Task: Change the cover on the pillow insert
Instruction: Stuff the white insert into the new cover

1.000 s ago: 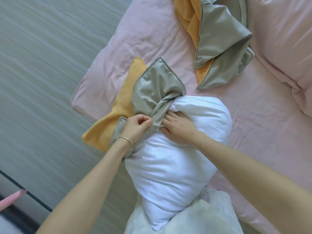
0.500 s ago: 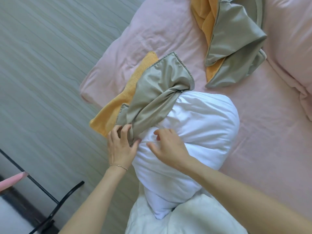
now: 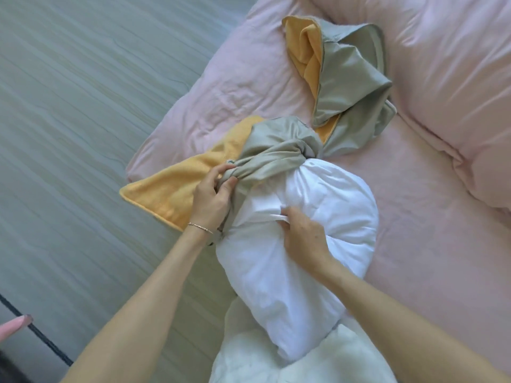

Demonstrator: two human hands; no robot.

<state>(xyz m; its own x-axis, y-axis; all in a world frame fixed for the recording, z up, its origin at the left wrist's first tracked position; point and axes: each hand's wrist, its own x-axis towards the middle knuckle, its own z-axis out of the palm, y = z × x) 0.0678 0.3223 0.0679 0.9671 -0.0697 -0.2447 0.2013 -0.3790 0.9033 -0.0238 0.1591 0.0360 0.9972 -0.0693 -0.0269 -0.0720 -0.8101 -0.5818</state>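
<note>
- Gripping a bunched fold of the grey satin pillow cover with orange terry reverse [image 3: 265, 158], left hand [image 3: 211, 200] has fingers curled tight round the gathered cloth; thin bracelet [image 3: 200, 227] at the wrist.
- Right hand [image 3: 302, 239] pinches a ridge of the white stuffed pillow insert [image 3: 318, 205], fingers curled into the fabric, thumb side up.
- Insert lies at the near edge of the pink-sheeted bed [image 3: 414, 217], its near end against the person's white garment [image 3: 276, 357].
- Cover sits over the insert's far-left end only, twisted there; orange flap spreads left, overhanging the bed edge.
- Second grey-and-orange cover [image 3: 354, 78] lies crumpled farther up the bed, touching the first.
- Pink pillow [image 3: 456, 92] at right.
- Grey wood-grain floor [image 3: 83, 134] at left; pink object [image 3: 13, 326] at lower-left corner, cannot tell what.
</note>
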